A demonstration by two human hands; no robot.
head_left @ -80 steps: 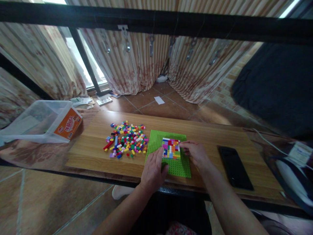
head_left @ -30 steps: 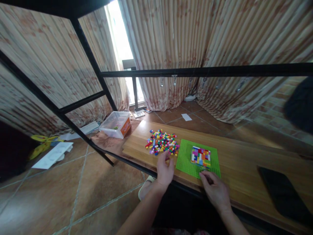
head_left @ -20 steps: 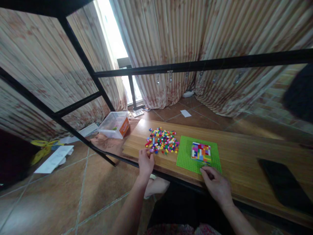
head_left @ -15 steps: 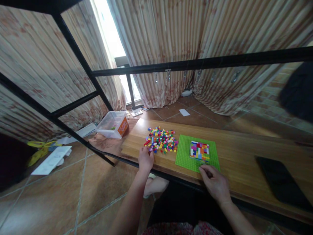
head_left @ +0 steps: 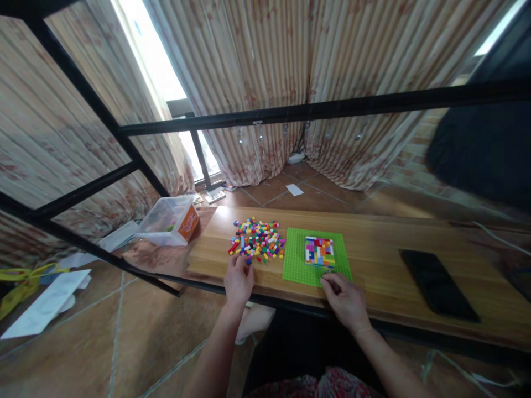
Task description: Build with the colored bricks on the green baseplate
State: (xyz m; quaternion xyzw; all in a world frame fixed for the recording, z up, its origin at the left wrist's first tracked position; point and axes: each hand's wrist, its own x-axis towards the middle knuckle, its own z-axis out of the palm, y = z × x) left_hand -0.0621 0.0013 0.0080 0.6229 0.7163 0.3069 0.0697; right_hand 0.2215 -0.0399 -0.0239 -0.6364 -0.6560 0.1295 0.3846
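My left hand [head_left: 239, 281] rests at the near edge of a pile of small coloured building bricks [head_left: 261, 237]. Its fingers are bent and a little apart, with a dark blue brick [head_left: 249, 261] by the tips. On a green studded baseplate [head_left: 294, 265] stands a low block of bricks [head_left: 319, 251] in many colours. My right hand [head_left: 346, 301] is over the baseplate's front edge, just in front of that block. Thumb and forefinger are pinched together; whatever lies between them is too small or hidden to name.
A black phone-like slab [head_left: 437, 284] lies on the wooden table [head_left: 373, 249] at the right. A clear plastic box [head_left: 160, 224] with an orange label stands beyond the table's left end. A black metal bar [head_left: 332, 108] crosses behind the table.
The view has swung to the right, so everything sits further left in the picture. My left hand's fingers have spread slightly at the pile. My right hand keeps its pinch by the baseplate.
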